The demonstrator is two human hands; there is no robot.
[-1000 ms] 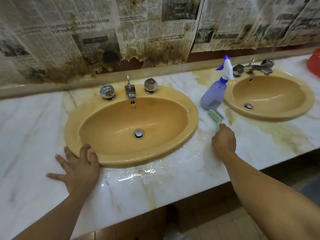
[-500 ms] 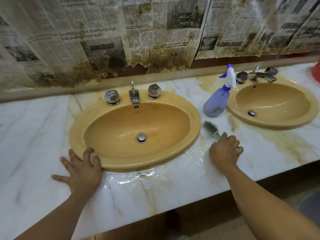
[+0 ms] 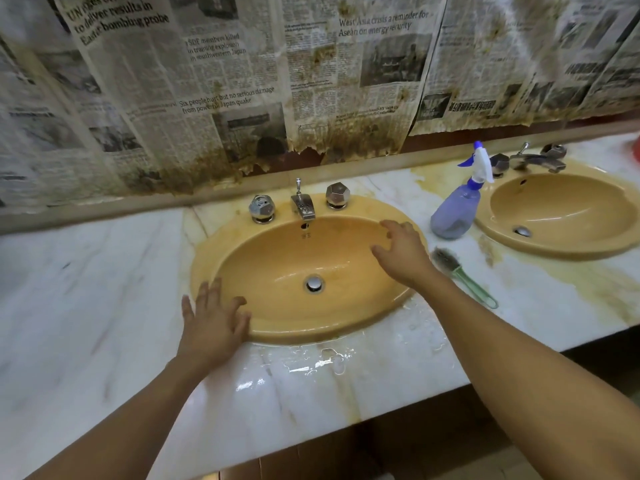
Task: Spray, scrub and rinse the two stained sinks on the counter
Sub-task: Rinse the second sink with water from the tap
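Two yellow oval sinks are set in a marble counter (image 3: pixel 86 306). The left sink (image 3: pixel 277 306) is in the middle of the view, the right sink (image 3: pixel 554 216) at the far right. My left hand (image 3: pixel 214 320) rests flat with spread fingers on the left sink's front left rim. My right hand (image 3: pixel 401 251) hovers open over that sink's right side, holding nothing. A green-handled scrub brush (image 3: pixel 460 275) lies on the counter between the sinks. Behind it stands a purple spray bottle (image 3: pixel 457 209) with a white and blue trigger.
The left sink has a chrome spout (image 3: pixel 304 206) and two faceted knobs (image 3: pixel 262 209) (image 3: pixel 337 195). Water is pooled on the counter (image 3: pixel 311 362) in front of the sink. Brown stains mark the marble around the right sink. Stained newspaper (image 3: pixel 242 98) covers the wall.
My right hand let go of the brush, which now lies on the counter, and moved left over the left sink. The view shifted so the left sink sits more central.
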